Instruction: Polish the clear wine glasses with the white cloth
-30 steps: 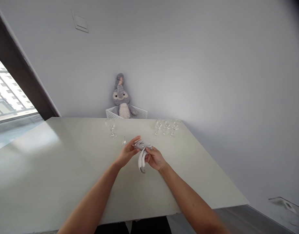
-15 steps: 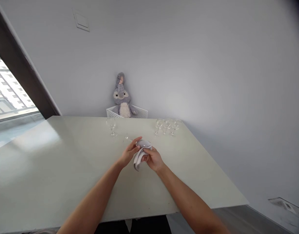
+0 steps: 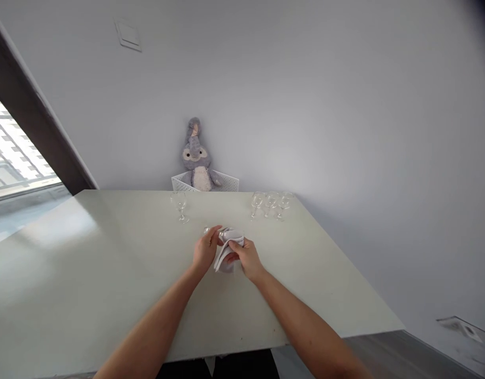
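My left hand (image 3: 206, 249) is closed around a clear stemmed glass (image 3: 226, 233), which lies tilted on its side above the table. The glass's foot shows just past my left fingers, and its bowl points right. My right hand (image 3: 245, 257) grips a light grey-white cloth (image 3: 223, 255) against the bowl, thumb on top. Part of the cloth covers the bowl, and a folded end hangs down between my hands. How far the cloth reaches inside the glass is hidden.
One stemmed glass (image 3: 181, 205) stands at the back left of the white table (image 3: 108, 284). Three more stemmed glasses (image 3: 270, 202) stand together at the back right. Behind the table's far edge, a grey plush toy (image 3: 198, 163) sits in a white perforated basket (image 3: 228, 182) by the wall.
The glass has turned in my left hand, and its foot has moved lower and closer to my fingers. My left wrist has rotated, and the cloth's hanging end has shifted.
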Demonstrator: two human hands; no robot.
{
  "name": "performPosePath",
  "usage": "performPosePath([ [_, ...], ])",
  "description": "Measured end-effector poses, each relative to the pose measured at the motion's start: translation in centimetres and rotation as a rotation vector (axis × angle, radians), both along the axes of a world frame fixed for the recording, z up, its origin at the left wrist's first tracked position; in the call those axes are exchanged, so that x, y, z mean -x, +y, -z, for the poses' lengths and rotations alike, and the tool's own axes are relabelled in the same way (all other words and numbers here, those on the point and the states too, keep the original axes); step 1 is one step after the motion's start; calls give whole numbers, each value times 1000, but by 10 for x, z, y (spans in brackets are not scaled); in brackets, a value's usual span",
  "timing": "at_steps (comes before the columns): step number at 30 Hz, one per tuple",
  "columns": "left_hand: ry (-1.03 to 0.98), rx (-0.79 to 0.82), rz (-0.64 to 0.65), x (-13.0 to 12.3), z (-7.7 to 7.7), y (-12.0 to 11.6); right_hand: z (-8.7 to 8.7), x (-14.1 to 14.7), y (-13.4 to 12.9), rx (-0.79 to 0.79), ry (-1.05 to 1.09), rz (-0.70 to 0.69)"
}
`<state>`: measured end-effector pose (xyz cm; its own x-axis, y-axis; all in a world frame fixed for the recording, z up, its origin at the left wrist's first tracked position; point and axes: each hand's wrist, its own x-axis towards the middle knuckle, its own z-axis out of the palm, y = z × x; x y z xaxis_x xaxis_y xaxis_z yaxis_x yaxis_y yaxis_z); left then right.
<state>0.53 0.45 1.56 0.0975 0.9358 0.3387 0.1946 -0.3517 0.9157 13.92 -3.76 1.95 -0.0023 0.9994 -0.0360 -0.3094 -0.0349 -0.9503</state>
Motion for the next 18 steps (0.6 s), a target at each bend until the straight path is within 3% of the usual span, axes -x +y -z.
performPosePath([
  [4,2,-273,34,4,-11,-1,-1,-16,11,238,263,61],
  [7,66,-336,118,7,-15,2,1,-23,14,346,344,-36],
  [9,192,-367,127,10,-14,5,1,-24,12,317,296,-134],
  [12,554,-480,68,17,-11,7,-5,-25,7,134,33,-258],
  [14,767,-555,24,19,-9,8,-11,-29,3,-27,-224,-268],
  [18,934,-575,52,17,-5,7,-23,-46,3,-299,-742,-215],
])
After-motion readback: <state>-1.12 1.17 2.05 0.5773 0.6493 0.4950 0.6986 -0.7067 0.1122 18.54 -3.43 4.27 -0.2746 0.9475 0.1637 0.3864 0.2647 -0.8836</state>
